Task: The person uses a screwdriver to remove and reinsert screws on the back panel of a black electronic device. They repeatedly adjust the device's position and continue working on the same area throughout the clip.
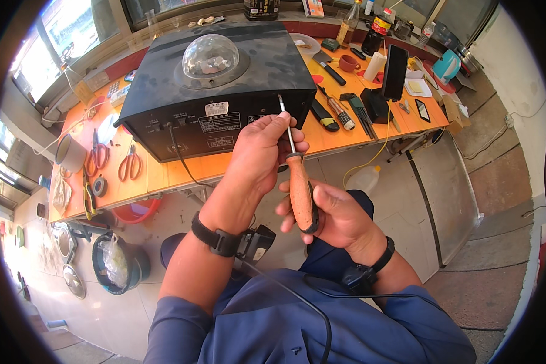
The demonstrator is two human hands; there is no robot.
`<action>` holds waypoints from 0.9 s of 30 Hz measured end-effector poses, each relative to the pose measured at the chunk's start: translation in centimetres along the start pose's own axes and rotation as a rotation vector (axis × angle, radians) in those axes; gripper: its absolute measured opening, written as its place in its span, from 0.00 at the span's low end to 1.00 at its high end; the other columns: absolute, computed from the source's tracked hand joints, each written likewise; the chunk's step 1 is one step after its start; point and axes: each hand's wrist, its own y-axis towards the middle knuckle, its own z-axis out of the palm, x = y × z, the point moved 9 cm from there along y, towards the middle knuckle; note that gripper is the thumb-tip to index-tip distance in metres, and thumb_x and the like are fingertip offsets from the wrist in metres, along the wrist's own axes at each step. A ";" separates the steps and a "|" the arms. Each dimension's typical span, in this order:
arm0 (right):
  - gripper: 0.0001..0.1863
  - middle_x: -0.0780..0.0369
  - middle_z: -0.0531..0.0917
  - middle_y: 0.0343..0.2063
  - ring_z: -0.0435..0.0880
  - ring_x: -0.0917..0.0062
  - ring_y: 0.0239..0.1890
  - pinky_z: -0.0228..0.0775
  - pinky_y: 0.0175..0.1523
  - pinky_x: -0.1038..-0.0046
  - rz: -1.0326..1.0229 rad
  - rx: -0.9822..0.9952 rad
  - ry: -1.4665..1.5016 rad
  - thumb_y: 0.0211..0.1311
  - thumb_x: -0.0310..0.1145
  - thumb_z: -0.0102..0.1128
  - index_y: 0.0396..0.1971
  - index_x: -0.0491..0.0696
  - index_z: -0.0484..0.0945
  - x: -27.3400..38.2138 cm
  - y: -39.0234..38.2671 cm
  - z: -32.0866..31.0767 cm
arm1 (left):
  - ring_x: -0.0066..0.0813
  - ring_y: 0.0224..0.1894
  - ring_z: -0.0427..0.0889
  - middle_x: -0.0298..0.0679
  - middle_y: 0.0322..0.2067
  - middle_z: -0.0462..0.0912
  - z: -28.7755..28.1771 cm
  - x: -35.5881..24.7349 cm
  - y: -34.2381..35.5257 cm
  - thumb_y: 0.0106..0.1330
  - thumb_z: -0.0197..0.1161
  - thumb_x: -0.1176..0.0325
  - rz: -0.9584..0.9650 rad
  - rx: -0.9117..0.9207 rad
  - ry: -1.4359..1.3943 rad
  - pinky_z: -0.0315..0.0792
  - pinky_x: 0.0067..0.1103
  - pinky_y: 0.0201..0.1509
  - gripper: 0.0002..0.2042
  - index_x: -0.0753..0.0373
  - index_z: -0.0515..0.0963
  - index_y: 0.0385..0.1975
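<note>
A black metal box (pixel 158 79) with a clear dome (pixel 211 56) on its top stands on the orange table, its labelled panel facing me. My left hand (pixel 258 148) pinches the shaft of a screwdriver (pixel 301 191) between thumb and fingers. The tip meets the panel near its upper right corner; a screw there is too small to make out. Around the orange and black handle, my right hand (pixel 343 218) curls loosely, thumb on one side and fingertips on the other. A black power cord (pixel 179 148) hangs from the panel.
Left of the box lie scissors (pixel 129 164), pliers (pixel 89 197) and black tape (pixel 100 185). To its right are a utility knife (pixel 324 116), a phone on a stand (pixel 395 73) and a red cup (pixel 349 63). A dark bucket (pixel 120 264) stands on the floor.
</note>
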 end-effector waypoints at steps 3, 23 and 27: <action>0.38 0.48 0.82 0.47 0.87 0.61 0.44 0.80 0.31 0.73 0.075 -0.055 0.078 0.68 0.52 0.62 0.66 0.39 0.62 0.3 -0.8 -0.1 | 0.24 0.30 0.84 0.37 0.30 0.82 0.0 0.1 0.1 0.76 0.57 0.60 -0.004 0.001 0.020 0.78 0.19 0.34 0.12 0.65 0.76 0.42; 0.38 0.48 0.81 0.44 0.86 0.64 0.39 0.77 0.29 0.77 -0.084 0.059 -0.217 0.67 0.55 0.62 0.62 0.37 0.66 1.1 0.5 -0.3 | 0.24 0.31 0.84 0.36 0.30 0.82 0.2 -0.2 0.0 0.77 0.55 0.59 0.012 -0.020 0.011 0.76 0.19 0.34 0.13 0.65 0.75 0.44; 0.38 0.47 0.81 0.46 0.87 0.62 0.41 0.78 0.28 0.77 -0.022 0.076 -0.047 0.67 0.55 0.61 0.62 0.36 0.66 0.3 0.5 -0.3 | 0.24 0.31 0.84 0.37 0.30 0.82 0.2 -0.3 0.2 0.77 0.55 0.59 0.014 -0.006 0.005 0.77 0.19 0.34 0.13 0.65 0.75 0.44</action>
